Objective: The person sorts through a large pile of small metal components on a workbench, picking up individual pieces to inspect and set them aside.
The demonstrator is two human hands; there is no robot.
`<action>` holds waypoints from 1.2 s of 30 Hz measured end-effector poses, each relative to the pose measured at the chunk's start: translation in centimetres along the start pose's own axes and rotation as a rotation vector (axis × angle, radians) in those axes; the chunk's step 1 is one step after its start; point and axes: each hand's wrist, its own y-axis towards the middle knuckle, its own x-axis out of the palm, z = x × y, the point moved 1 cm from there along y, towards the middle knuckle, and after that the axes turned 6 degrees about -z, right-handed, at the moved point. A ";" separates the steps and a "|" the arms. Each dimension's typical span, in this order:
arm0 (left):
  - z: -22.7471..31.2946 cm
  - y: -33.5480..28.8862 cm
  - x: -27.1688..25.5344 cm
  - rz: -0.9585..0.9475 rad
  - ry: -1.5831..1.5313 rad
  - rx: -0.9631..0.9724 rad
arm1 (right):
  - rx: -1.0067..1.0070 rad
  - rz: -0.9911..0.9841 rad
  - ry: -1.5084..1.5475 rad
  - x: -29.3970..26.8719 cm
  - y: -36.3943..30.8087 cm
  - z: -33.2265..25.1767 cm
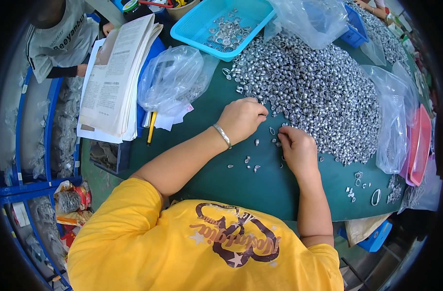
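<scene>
A large heap of small silvery metal pieces (309,92), rounded and hollow like little cups or ring heads, covers the green table ahead of me. At its near left edge, my left hand (242,119) has its fingers curled together; whatever they hold is hidden. My right hand (299,149) is closed in a pinch just below the heap, thumb and forefinger beside a few loose pieces, and I cannot make out what is between them. Several single pieces (256,168) lie on the table between my forearms, and a small oval ring (272,131) lies between the hands.
A turquoise basket (182,35) with metal pieces stands beyond the heap. To the left are a clear plastic bag (170,77), a yellow pen (151,128) and a propped book (107,82). Pink trays (419,145) and bags lie right. Another person (61,43) is at far left.
</scene>
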 end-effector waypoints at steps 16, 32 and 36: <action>1.1 -3.5 -2.4 -0.177 -1.842 -0.574 | 0.238 -0.289 0.384 -1.0 -0.2 -0.7; 2.1 -7.4 -1.6 -0.229 -0.106 0.046 | -0.145 -0.306 0.233 0.4 -4.2 -2.7; 2.1 -7.7 -1.3 -0.216 -0.015 0.108 | -0.236 -0.236 -0.071 0.9 -5.2 -3.6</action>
